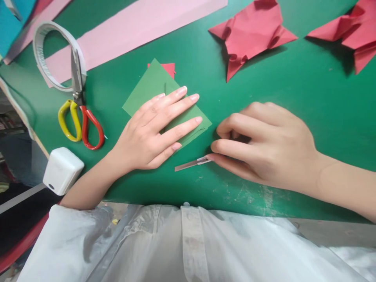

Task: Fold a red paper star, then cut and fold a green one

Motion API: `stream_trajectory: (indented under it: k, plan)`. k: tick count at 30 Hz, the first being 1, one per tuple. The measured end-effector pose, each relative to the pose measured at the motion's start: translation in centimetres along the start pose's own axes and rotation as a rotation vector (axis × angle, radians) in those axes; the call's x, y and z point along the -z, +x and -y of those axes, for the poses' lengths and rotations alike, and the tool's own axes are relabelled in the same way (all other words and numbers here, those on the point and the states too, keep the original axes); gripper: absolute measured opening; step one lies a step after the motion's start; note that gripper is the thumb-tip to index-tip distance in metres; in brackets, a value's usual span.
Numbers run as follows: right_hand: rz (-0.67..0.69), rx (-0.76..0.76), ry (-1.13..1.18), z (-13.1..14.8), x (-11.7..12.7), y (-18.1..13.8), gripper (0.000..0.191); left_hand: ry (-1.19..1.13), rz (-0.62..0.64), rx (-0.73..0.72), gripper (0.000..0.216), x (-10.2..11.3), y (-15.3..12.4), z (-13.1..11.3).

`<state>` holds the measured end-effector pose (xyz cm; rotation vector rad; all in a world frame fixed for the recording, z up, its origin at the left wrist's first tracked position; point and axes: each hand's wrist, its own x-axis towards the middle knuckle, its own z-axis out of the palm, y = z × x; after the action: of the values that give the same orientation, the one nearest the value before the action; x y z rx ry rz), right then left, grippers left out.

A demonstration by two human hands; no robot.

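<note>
My left hand (158, 131) lies flat with its fingers spread on a square of green paper (148, 86). Dark lines or slits show on the paper beside the fingers. A small red paper piece (169, 69) sticks out from behind the paper's top corner. To the right, my right hand (264, 143) is closed, its fingers curled around a snap-off utility knife (190, 165). The knife's bare blade points left, just below the green paper and apart from it. Its handle is hidden under the hand.
Scissors (77, 95) with one yellow and one red handle rest against a white tape roll (37, 58). Pink paper (141, 29) stretches along the back. Folded red paper shapes (254, 33) lie at the upper right. A white box-shaped object (63, 170) sits at the left edge of the green table (188, 188).
</note>
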<state>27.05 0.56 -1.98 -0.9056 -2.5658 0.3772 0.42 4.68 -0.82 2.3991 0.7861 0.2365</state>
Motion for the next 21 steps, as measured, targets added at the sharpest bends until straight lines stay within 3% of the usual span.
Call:
stream_trajectory:
  k: [8, 12, 21]
  plan:
    - [0.059, 0.039, -0.052, 0.16, 0.23, -0.09, 0.028, -0.147, -0.066, 0.092, 0.041, 0.25, 0.30, -0.05]
    - [0.086, 0.049, -0.106, 0.14, 0.14, -0.04, 0.023, -0.095, -0.042, 0.050, 0.039, 0.24, 0.30, -0.05]
    - [0.000, 0.084, -0.148, 0.14, 0.15, 0.00, 0.015, -0.185, -0.120, 0.150, 0.036, 0.30, 0.24, -0.13]
